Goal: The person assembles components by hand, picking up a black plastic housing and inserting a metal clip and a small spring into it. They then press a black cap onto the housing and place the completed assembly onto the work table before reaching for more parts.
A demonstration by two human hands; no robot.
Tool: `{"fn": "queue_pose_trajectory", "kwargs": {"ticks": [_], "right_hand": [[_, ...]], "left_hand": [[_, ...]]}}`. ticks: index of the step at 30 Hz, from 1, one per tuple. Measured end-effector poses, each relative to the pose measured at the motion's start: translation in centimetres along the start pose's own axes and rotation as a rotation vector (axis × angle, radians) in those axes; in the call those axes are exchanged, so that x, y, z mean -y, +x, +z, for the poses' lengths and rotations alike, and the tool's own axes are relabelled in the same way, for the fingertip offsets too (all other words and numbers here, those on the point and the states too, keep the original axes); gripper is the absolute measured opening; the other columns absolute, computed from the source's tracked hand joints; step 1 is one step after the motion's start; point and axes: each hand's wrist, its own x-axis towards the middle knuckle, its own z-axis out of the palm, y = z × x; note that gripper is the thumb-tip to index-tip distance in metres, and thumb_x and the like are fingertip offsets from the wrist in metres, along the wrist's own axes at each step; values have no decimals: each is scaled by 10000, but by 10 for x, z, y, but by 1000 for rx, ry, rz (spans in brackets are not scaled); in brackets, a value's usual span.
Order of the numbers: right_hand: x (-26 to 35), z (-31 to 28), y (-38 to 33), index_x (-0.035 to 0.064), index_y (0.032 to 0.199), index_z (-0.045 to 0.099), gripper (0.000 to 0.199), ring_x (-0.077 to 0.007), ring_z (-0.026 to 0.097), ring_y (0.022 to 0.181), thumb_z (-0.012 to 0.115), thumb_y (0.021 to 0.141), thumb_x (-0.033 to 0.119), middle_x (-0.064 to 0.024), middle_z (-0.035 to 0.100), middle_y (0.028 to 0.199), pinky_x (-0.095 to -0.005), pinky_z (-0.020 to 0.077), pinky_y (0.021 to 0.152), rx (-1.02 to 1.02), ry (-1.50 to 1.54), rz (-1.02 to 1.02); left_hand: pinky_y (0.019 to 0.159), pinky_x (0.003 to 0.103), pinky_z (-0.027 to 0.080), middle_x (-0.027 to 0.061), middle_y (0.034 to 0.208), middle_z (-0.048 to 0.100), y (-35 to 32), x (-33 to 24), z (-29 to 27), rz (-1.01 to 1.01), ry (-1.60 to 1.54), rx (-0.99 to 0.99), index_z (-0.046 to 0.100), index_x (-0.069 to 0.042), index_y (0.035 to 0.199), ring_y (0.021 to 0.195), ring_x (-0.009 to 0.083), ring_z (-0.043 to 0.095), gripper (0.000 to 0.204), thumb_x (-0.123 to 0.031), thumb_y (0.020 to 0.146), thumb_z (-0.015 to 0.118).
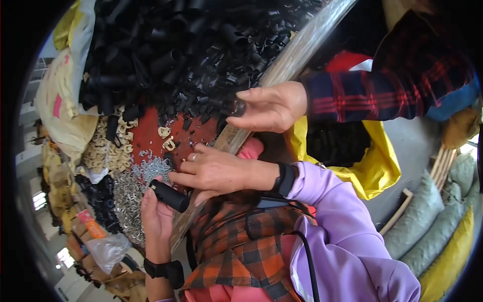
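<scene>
A short black plastic cylinder (171, 196) rests in my left hand (155, 211), with the thumb and fingers closed round one end. Just above it, my right hand (216, 172) reaches across the wooden table edge with fingers apart; nothing shows in its grasp. Its lowest fingertips come close to the cylinder, and I cannot tell whether they touch it. Beneath and left of the fingertips lie a heap of small silvery screws (153, 168) and a pile of shiny metal pieces (130, 201). Two cream plastic clips (168, 144) lie on the red tabletop (146, 133).
A co-worker's hand (274, 106) in a plaid sleeve holds a black part over the wooden edge (282, 65). Black plastic parts (166, 50) cover the far table. More cream clips (105, 148) lie left. A yellow sack (370, 181) with black parts stands right, beyond it filled sacks (415, 219).
</scene>
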Motion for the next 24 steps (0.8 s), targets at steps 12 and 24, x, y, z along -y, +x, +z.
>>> {"fn": "queue_pose_trajectory", "kwargs": {"ticks": [12, 24], "right_hand": [[-12, 6, -41, 47, 783, 554, 319, -181, 458, 798, 593, 608, 311, -30, 474, 733, -332, 335, 779, -246, -371, 60], [-18, 24, -44, 102, 660, 627, 147, -185, 477, 847, 514, 665, 196, -19, 548, 748, -335, 272, 870, -359, -455, 30]], "left_hand": [[756, 329, 458, 114, 949, 517, -20, 17, 37, -68, 142, -133, 398, 24, 1096, 862, 187, 530, 352, -210, 839, 451], [751, 331, 462, 111, 928, 526, -34, 32, 73, -67, 219, -198, 410, 24, 1084, 846, 180, 538, 345, -219, 841, 445]]}}
